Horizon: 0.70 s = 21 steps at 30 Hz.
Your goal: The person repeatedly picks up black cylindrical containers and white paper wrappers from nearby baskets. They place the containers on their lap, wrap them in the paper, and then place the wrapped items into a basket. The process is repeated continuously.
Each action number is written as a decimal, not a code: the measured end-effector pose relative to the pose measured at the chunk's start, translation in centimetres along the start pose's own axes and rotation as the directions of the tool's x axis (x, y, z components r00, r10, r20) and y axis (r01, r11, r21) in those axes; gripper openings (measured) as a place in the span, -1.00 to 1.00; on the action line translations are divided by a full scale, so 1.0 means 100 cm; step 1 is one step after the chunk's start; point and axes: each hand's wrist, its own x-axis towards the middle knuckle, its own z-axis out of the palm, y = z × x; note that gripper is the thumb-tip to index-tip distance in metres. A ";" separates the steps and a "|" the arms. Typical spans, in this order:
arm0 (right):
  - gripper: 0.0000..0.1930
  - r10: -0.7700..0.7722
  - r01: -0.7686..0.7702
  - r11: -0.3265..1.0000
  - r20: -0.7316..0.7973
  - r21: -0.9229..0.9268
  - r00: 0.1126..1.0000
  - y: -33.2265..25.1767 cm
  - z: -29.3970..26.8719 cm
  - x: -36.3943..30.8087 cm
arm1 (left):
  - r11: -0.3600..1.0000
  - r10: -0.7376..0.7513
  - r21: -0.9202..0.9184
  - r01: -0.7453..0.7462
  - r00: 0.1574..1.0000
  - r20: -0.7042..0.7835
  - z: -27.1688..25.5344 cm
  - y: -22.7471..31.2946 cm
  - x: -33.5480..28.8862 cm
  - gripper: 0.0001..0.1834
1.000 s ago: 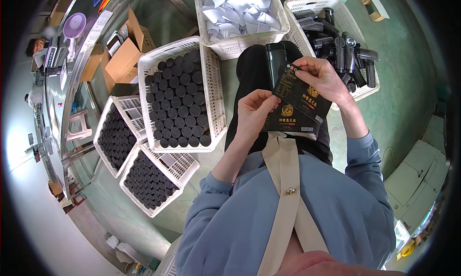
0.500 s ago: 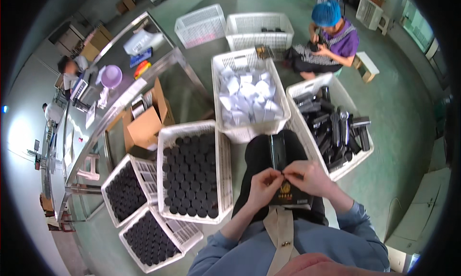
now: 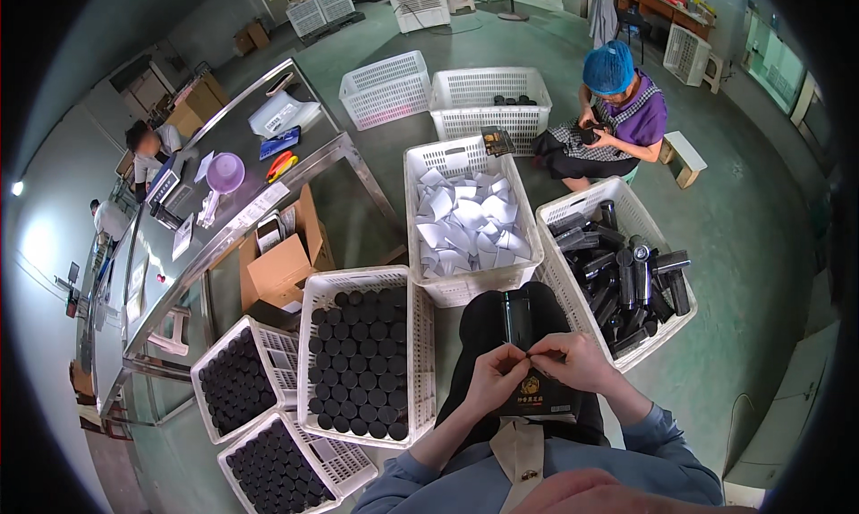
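Black pouch point(image 3: 537, 393): thin, flexible, light; judged slippery.
Left hand point(image 3: 495, 375): pinches pouch top edge.
Right hand point(image 3: 573, 360): pinches same edge, alongside.
Grip: top corners.

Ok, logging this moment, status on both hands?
Left hand and right hand both pinching top of black pouch on lap. Black tube upright behind it. Nothing in the way.
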 end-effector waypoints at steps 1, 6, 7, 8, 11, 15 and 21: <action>-0.87 0.019 -0.019 1.000 0.002 0.011 1.000 0.001 0.001 -0.001 | 1.000 -0.003 0.010 0.003 1.000 0.003 -0.001 0.000 0.001 -0.95; -0.89 0.281 -0.236 0.853 -0.030 0.466 0.959 0.030 0.015 -0.008 | 0.991 -0.009 -0.133 0.014 0.999 0.045 -0.003 0.005 0.005 -0.93; -0.89 0.321 -0.245 0.782 -0.033 0.573 0.947 0.037 0.014 -0.009 | 0.984 -0.015 -0.177 0.025 0.998 0.058 -0.003 0.006 0.006 -0.89; -0.91 0.445 -0.187 0.589 -0.122 0.786 0.887 0.045 0.011 -0.006 | 0.962 0.044 -0.271 -0.025 0.997 0.066 -0.007 0.004 0.012 -0.87; -0.91 0.620 0.125 0.239 -0.250 0.963 0.744 0.085 -0.029 -0.001 | 0.879 0.060 -0.470 -0.086 0.996 -0.070 -0.017 0.017 0.034 -0.88; -0.93 0.633 0.482 0.203 -0.490 0.853 0.600 0.173 -0.097 -0.050 | 0.733 -0.096 -0.680 -0.033 0.984 -0.152 -0.056 0.020 0.107 -0.95; -0.88 0.685 0.362 0.406 -0.541 0.839 0.487 0.126 -0.090 -0.056 | 0.942 -0.012 -0.311 -0.130 0.910 -0.415 -0.129 0.022 0.257 -0.79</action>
